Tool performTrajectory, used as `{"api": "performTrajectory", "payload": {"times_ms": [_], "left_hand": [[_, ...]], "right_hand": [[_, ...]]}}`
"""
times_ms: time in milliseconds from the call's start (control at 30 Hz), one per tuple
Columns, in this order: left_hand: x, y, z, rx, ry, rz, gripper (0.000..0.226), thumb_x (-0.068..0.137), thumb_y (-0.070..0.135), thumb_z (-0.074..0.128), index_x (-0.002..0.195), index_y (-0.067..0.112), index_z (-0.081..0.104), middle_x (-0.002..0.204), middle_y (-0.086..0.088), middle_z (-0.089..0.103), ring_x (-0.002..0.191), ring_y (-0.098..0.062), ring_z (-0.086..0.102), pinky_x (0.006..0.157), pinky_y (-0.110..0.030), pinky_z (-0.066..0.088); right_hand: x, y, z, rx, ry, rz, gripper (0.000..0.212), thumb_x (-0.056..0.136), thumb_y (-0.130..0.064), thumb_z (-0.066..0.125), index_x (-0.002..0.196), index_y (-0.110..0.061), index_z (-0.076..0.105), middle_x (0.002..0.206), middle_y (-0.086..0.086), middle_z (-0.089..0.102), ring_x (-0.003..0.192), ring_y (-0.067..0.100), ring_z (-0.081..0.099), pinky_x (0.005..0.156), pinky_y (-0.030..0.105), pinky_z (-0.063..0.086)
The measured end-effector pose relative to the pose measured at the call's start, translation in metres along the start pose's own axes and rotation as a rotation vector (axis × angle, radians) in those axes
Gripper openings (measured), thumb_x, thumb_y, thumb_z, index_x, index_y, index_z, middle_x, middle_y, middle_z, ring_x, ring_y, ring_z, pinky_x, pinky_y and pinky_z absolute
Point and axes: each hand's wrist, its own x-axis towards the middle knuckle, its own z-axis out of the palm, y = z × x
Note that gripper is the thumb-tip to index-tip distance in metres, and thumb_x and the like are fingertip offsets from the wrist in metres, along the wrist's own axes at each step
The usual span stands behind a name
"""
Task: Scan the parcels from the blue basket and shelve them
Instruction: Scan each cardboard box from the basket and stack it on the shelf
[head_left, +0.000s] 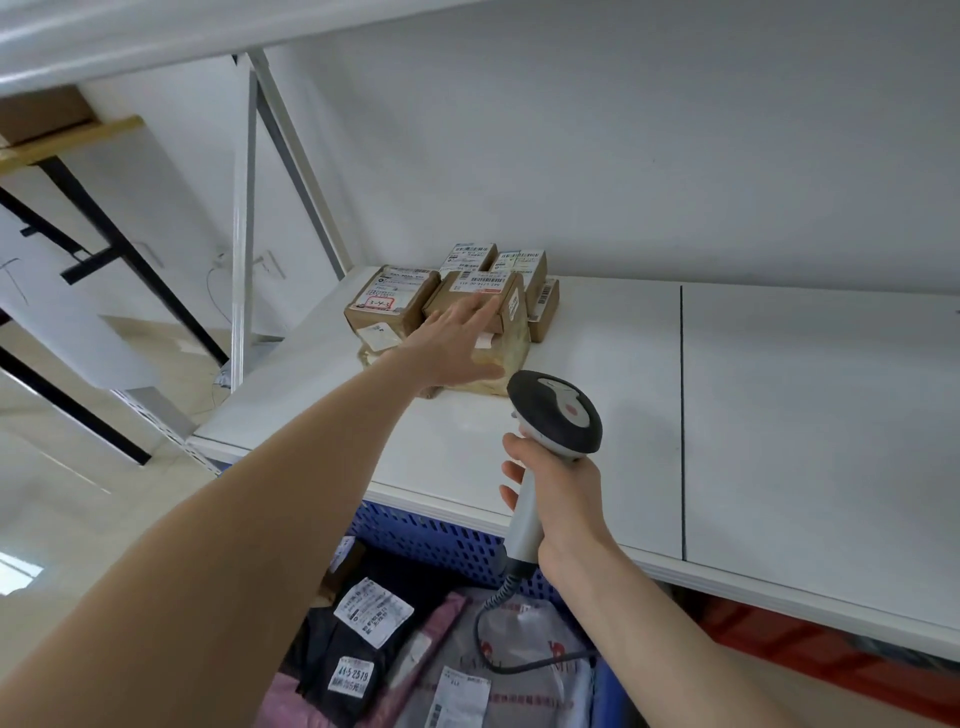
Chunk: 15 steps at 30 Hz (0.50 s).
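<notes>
Five cardboard boxes (389, 304) are clustered at the back left of the white shelf (623, 415), touching each other. One tape-wrapped parcel (511, 348) lies flat just in front of them. My left hand (457, 343) reaches over that parcel with straight, spread fingers, holding nothing; the fingertips touch the middle box (457, 291). My right hand (563, 493) is wrapped tight round the handle of one scanner (556, 415), whose head is up over the shelf edge. One cable (498, 597) curls down from it. One blue basket (441, 540) sits below the shelf front. I can count three soft parcels in it: one black bag (322, 644), one pink bag (441, 618) and one grey bag (524, 639). More underneath, can't tell how many.
</notes>
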Motion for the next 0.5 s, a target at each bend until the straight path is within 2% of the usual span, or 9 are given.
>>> {"api": "performTrajectory", "payload": {"times_ms": [133, 233, 333, 500], "left_hand": [[-0.036, -0.004, 0.004, -0.025, 0.08, -0.04, 0.086, 0.088, 0.049, 0.06, 0.153, 0.026, 0.007, 0.159, -0.005, 0.01, 0.138, -0.03, 0.033, 0.108, -0.042, 0.034], [-0.082, -0.003, 0.012, -0.058, 0.116, -0.102, 0.077, 0.091, 0.045, 0.056, 0.152, 0.021, 0.015, 0.157, -0.004, 0.018, 0.127, -0.029, 0.046, 0.098, -0.042, 0.042], [-0.137, -0.01, 0.029, -0.077, 0.094, -0.126, 0.066, 0.094, 0.039, 0.054, 0.15, 0.019, 0.024, 0.152, -0.004, 0.026, 0.116, -0.03, 0.053, 0.089, -0.04, 0.045], [-0.22, -0.037, 0.081, -0.126, -0.014, -0.301, 0.06, 0.096, 0.037, 0.052, 0.149, 0.02, 0.028, 0.15, -0.002, 0.029, 0.113, -0.026, 0.055, 0.087, -0.035, 0.044]], "right_hand": [[-0.002, 0.0, 0.0, -0.015, 0.006, -0.009, 0.011, 0.082, -0.007, 0.072, 0.087, -0.014, 0.065, 0.079, 0.002, 0.064, 0.082, 0.016, 0.061, 0.071, 0.03, 0.054], [-0.008, 0.006, 0.0, -0.055, -0.019, -0.007, 0.011, 0.083, -0.009, 0.071, 0.092, -0.013, 0.065, 0.083, 0.002, 0.065, 0.082, 0.016, 0.062, 0.071, 0.031, 0.054], [-0.016, 0.024, 0.001, -0.164, -0.053, 0.035, 0.018, 0.083, -0.012, 0.07, 0.1, -0.007, 0.066, 0.087, 0.005, 0.066, 0.077, 0.016, 0.063, 0.066, 0.029, 0.054], [-0.035, 0.088, -0.002, -0.363, -0.131, 0.22, 0.016, 0.085, -0.017, 0.072, 0.092, -0.003, 0.068, 0.076, 0.01, 0.066, 0.061, 0.018, 0.06, 0.061, 0.031, 0.052]]}}
